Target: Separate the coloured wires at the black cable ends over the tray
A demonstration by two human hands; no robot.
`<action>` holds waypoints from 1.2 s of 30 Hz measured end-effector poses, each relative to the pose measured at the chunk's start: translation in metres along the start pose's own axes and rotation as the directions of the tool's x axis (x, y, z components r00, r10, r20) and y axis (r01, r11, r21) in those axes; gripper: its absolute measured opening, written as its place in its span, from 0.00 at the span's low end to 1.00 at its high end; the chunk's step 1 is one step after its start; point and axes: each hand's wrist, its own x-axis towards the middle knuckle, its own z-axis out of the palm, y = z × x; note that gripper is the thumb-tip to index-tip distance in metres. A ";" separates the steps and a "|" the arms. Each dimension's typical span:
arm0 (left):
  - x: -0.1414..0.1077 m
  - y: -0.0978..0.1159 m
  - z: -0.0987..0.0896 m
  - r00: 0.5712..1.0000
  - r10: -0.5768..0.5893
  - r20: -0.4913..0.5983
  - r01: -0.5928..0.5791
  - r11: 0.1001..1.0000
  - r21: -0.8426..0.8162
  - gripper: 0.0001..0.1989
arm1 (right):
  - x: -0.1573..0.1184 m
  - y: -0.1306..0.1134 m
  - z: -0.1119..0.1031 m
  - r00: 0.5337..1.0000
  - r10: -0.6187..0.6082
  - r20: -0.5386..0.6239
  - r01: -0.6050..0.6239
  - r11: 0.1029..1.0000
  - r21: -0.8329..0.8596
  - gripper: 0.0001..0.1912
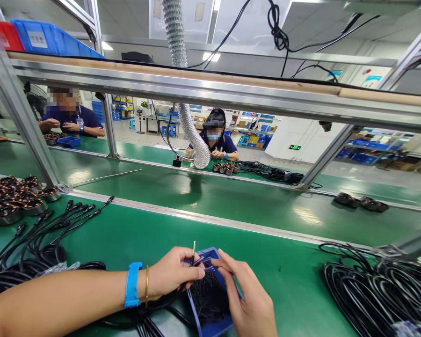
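Observation:
Over the green tabletop, my left hand (182, 270) is closed on a black cable whose thin coloured wires (202, 260) fan out between thumb and fingers. One yellow-and-white wire end points upward and the others lean right. At the tips of those wires, my right hand (247, 290) has thumb and index finger pinched together; whatever is between them is too small to make out. Beneath both hands sits a blue plastic box (195, 312) holding many small black pieces (208, 299). A blue strap and a gold-coloured bangle circle my left wrist.
Coiled black cables (375, 290) lie at the right, with more connector-ended cables (61, 234) at the left. Copper-wound stators (12, 201) cluster at the far left. A metal frame bar (210, 96) and a flexible duct (187, 121) hang ahead. Two co-workers (215, 135) sit opposite.

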 end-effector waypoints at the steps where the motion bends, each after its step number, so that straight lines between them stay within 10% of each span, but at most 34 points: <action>1: 0.000 0.000 0.000 1.000 0.006 -0.003 -0.006 1.000 0.004 0.18 | -0.001 0.000 0.000 1.000 -0.024 0.000 0.024 0.999 -0.025 0.19; 27: -0.004 -0.001 0.003 1.000 0.007 -0.018 -0.008 0.999 -0.045 0.21 | -0.001 0.001 0.008 0.997 -0.073 0.037 0.077 0.988 -0.131 0.16; 36: -0.004 -0.004 0.003 0.999 0.011 -0.039 -0.010 1.000 0.013 0.18 | 0.006 0.004 -0.012 0.934 -0.299 0.195 0.339 0.914 -0.223 0.19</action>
